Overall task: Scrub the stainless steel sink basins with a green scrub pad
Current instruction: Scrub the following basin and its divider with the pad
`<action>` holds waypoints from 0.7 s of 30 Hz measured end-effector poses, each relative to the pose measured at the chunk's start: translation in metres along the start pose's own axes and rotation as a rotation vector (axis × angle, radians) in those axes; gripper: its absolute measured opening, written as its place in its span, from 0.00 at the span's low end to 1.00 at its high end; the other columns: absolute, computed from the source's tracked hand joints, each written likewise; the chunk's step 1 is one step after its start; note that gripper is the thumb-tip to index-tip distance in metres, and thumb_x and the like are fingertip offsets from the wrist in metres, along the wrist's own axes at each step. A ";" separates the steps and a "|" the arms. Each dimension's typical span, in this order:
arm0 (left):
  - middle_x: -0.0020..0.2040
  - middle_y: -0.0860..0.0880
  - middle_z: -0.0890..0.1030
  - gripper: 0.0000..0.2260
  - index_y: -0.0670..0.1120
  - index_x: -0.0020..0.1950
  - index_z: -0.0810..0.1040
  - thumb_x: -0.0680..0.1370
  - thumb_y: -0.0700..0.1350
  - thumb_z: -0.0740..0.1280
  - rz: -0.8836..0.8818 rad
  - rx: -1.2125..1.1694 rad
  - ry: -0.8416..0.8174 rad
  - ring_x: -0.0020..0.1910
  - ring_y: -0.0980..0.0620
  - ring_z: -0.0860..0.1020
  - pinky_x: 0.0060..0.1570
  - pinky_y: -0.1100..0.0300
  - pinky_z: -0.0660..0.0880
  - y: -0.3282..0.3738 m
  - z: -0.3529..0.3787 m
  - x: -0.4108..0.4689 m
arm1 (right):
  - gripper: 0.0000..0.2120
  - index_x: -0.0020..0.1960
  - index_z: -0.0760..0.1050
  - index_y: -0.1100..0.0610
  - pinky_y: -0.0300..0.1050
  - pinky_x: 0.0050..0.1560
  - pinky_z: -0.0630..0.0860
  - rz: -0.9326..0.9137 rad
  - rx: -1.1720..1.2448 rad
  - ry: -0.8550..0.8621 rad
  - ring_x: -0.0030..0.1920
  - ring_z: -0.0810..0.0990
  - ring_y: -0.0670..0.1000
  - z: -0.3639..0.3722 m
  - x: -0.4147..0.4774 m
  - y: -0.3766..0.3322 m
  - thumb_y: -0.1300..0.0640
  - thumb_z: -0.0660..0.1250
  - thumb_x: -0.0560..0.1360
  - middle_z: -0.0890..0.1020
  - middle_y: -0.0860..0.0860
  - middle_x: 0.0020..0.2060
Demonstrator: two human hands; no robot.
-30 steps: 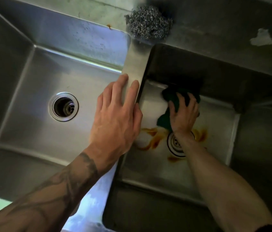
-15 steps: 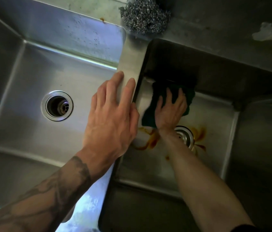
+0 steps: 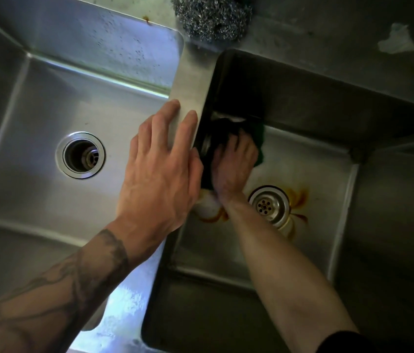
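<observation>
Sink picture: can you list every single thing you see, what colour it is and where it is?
Left basin: one, shiny steel, left side.
Right basin: one, darker steel, right side.
Divider: one, steel strip between the basins.
Left drain: one, silver ring, floor of the left basin.
Right drain: one, silver strainer, floor of the right basin.
Stains: several, orange-brown, around the right drain.
Steel wool ball: one, grey, on the ledge behind the divider.
Scrub pad: one, green, under the right hand.
Hands: left hand flat on the divider; right hand pressing the pad.
</observation>
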State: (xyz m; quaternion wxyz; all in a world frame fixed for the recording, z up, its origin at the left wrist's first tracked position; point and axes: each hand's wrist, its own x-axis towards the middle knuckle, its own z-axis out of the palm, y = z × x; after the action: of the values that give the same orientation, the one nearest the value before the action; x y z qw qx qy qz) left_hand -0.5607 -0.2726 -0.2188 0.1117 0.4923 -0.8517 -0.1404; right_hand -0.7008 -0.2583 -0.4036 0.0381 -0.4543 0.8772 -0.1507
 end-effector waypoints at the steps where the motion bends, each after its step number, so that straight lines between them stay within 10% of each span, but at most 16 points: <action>1: 0.78 0.35 0.68 0.22 0.40 0.78 0.71 0.84 0.44 0.60 0.001 -0.003 -0.002 0.67 0.31 0.72 0.66 0.39 0.70 0.000 0.000 0.000 | 0.16 0.64 0.78 0.61 0.59 0.70 0.70 -0.100 0.025 -0.021 0.66 0.75 0.63 0.002 -0.007 -0.005 0.52 0.61 0.84 0.78 0.61 0.66; 5: 0.78 0.34 0.68 0.22 0.39 0.78 0.71 0.85 0.44 0.59 0.009 -0.010 -0.003 0.67 0.31 0.72 0.65 0.38 0.71 -0.001 -0.001 0.000 | 0.16 0.64 0.78 0.60 0.58 0.72 0.70 -0.326 -0.053 -0.095 0.67 0.75 0.61 -0.007 -0.009 0.042 0.50 0.60 0.85 0.78 0.60 0.66; 11: 0.78 0.35 0.68 0.22 0.40 0.78 0.71 0.85 0.44 0.59 0.005 -0.001 0.010 0.66 0.32 0.72 0.66 0.40 0.70 -0.001 0.001 -0.001 | 0.25 0.81 0.64 0.55 0.62 0.76 0.64 0.104 -0.090 -0.039 0.76 0.67 0.61 -0.005 0.007 0.021 0.47 0.55 0.86 0.68 0.58 0.78; 17: 0.78 0.35 0.68 0.22 0.40 0.78 0.70 0.85 0.44 0.58 0.009 -0.007 0.008 0.67 0.33 0.72 0.66 0.40 0.70 -0.002 0.001 0.000 | 0.24 0.81 0.66 0.53 0.60 0.79 0.59 -0.412 -0.072 -0.205 0.79 0.63 0.61 -0.010 -0.033 0.046 0.46 0.54 0.87 0.65 0.56 0.81; 21: 0.78 0.35 0.68 0.22 0.40 0.78 0.70 0.85 0.45 0.59 0.009 -0.013 0.011 0.67 0.33 0.72 0.66 0.41 0.70 -0.003 0.002 -0.001 | 0.25 0.80 0.66 0.53 0.65 0.79 0.59 -0.118 -0.130 -0.133 0.81 0.60 0.64 -0.017 -0.009 0.074 0.46 0.54 0.86 0.65 0.58 0.80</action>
State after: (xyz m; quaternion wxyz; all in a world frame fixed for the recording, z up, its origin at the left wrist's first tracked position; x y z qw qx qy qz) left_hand -0.5582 -0.2735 -0.2218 0.1202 0.4885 -0.8524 -0.1428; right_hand -0.7569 -0.2068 -0.4101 0.0580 -0.5156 0.8524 -0.0650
